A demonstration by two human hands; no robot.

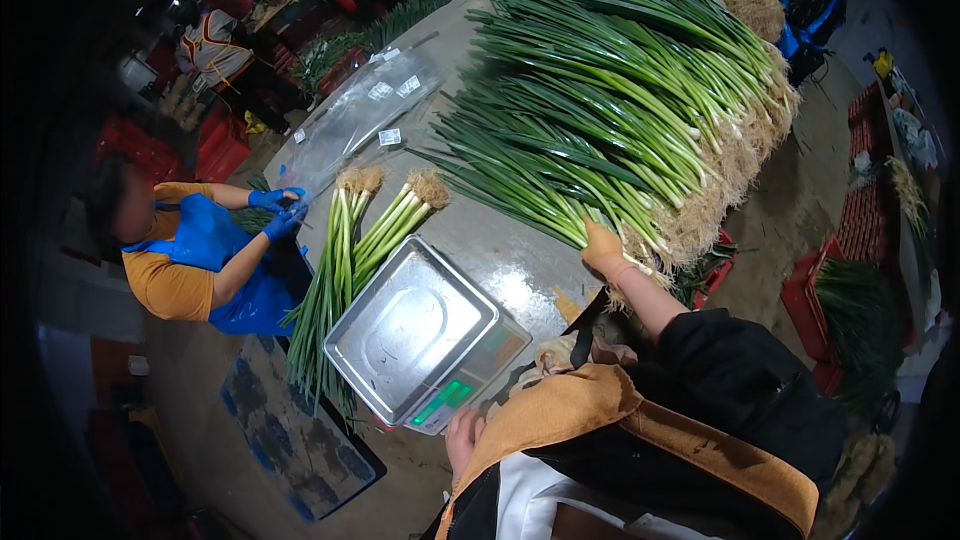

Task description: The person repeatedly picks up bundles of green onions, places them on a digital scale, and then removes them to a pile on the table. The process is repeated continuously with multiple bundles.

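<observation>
My right hand (604, 247), in what looks like an orange glove, is closed around stalks at the near edge of a large pile of green onions (600, 120); its fingertips are partly hidden. The roots face right and the leaves point left. Beside the front of a digital scale (416, 330) is my left hand (463, 435), bare and partly covered by my clothing; its grip cannot be made out. The scale has a bare steel pan and a lit green display. Two bunches of green onions (356, 240) lie left of it, roots away from me, leaves hanging over the table edge.
Across the metal table (480, 232), clear plastic bags (360, 112) with labels lie flat. A co-worker in a blue apron (202, 232) handles a bag at the left edge. Red crates (814, 300) with green onions stand at right. Other people are farther back.
</observation>
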